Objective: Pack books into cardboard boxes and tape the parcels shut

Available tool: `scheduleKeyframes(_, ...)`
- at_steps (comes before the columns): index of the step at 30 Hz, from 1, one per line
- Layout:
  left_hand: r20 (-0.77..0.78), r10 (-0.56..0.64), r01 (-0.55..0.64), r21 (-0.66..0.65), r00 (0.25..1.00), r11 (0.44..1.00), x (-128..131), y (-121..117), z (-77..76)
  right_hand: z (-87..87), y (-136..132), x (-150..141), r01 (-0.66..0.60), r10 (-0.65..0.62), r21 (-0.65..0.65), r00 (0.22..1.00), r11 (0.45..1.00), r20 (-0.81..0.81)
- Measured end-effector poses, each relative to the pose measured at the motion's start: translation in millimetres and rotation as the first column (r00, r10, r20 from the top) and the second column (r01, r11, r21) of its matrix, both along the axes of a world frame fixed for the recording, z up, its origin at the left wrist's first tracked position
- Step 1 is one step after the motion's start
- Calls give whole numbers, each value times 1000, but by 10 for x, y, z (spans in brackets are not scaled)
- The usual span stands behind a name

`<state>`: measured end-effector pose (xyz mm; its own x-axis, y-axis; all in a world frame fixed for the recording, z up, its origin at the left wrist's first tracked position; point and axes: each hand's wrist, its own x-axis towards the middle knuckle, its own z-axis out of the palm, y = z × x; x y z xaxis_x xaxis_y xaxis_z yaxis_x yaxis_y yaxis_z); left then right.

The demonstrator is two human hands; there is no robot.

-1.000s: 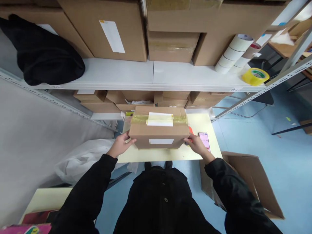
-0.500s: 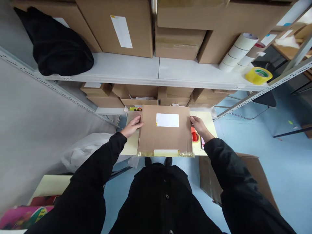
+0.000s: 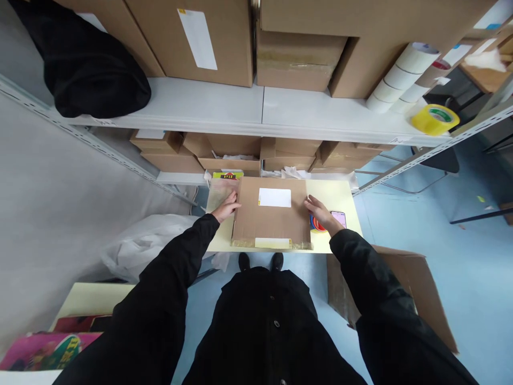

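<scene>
A flat cardboard box [image 3: 272, 222] lies on the small cream table [image 3: 336, 195] in front of me, a white label on its top and another strip with clear tape along its near edge. My left hand [image 3: 227, 206] grips the box's left side, thumb over the edge. On the opposite side my right hand [image 3: 320, 213] has its fingers closed on the right edge. Partly hidden beside that hand is a roll of tape [image 3: 316, 224] with a red and blue core. A phone [image 3: 339, 218] with a pink screen lies just right of it.
Above the table runs a white shelf [image 3: 208, 112] holding large cartons, a black cloth item [image 3: 98, 69], white rolls [image 3: 404, 75] and a yellow tape roll [image 3: 436, 119]. An open carton [image 3: 417, 289] stands on the floor at right, white plastic bags [image 3: 140, 243] at left.
The box has gone down and slightly away from me onto the table, with both hands following it inward. More of the phone and the green-yellow packet behind the box now shows.
</scene>
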<state>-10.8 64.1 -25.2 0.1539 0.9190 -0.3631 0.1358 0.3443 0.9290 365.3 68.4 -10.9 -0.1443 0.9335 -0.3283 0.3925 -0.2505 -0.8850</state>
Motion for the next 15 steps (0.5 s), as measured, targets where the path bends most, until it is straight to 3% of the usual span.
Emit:
scheduleKeyframes(4, -84, -156, 153, -43, 984, 987, -252, -338, -20, 89, -309, 223, -176, 155, 50, 947, 983, 281)
scheduleKeyframes(6, -123, -268, 261, -65, 956, 963, -367, -632, -66, 104, -577, 302, -326, 262, 103, 881, 940, 394)
scheduleKeyframes(8, -214, -307, 300, -67, 927, 952, -414, -944, -143, 72, -870, 312, -438, 294, 180, 804, 881, 517)
scheduleKeyframes(12, -467, -202, 222, -13, 861, 975, -278, -1359, -316, -101, -1303, 172, -524, 126, 310, 640, 794, 758)
scheduleKeyframes(15, -571, -82, 160, 88, 817, 983, -96, -1421, -376, -206, -1413, 61, -539, 5, 425, 623, 728, 782)
